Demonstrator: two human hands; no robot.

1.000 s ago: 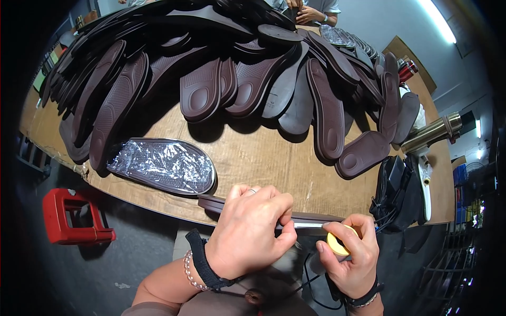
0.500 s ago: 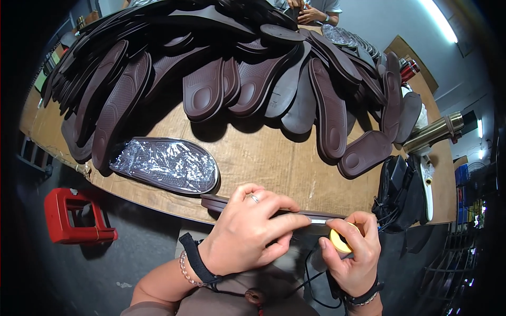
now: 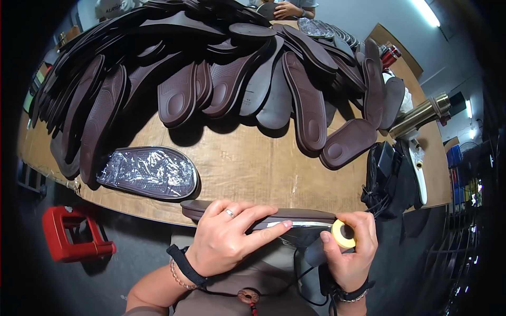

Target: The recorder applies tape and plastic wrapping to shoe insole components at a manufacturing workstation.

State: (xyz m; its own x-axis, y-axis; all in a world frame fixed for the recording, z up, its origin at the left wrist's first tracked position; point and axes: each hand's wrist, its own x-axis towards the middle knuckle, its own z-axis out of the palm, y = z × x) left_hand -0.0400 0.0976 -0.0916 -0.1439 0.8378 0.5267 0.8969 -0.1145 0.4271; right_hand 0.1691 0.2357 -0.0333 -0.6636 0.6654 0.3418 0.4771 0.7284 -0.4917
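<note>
Close in front of me, a pair of brown shoe soles is held on edge near the table's front rim. My left hand grips them from the left, its forefinger stretched along a shiny strip of clear film on their near side. At their right end my right hand is closed around a roll of clear film with a yellow core ring, and the strip runs to it. The underside of the soles is hidden. Left of them lies a sole bundle wrapped in film.
A large heap of brown soles covers the back of the table. To the right are a black bag and a brass-coloured flask. A red stool stands on the floor at left. Another person's hand shows beyond the heap.
More of the film strip now shows along the soles. My left fingers have drawn back along it, and the roll has turned its yellow ring toward me. The whole view has shifted slightly.
</note>
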